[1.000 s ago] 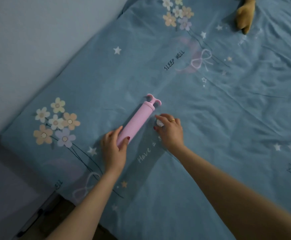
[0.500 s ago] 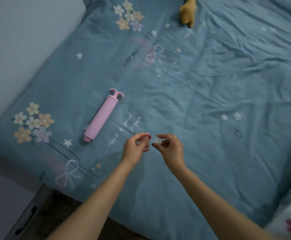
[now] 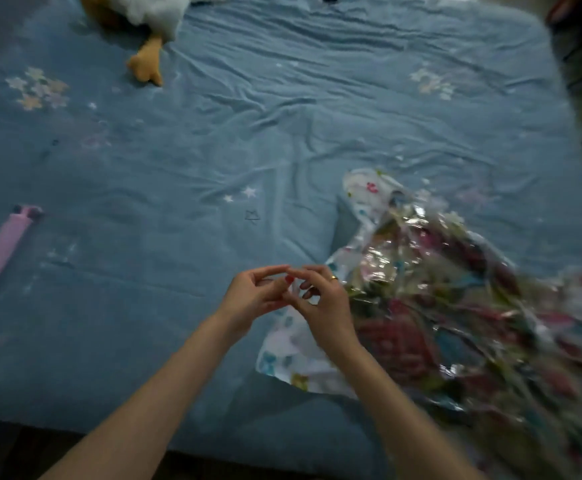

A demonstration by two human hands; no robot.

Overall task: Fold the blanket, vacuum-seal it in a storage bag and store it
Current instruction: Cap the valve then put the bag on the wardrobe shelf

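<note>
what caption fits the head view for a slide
Both hands meet over a blue bedsheet, vacuum bag at right, pink pump at left.

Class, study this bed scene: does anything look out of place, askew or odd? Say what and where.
Little stands out. The storage bag lies crumpled and skewed near the bed's right edge, not flat. The pink hand pump lies far left, well apart from it. Both hands meet over a small item, too blurred to identify.
</note>
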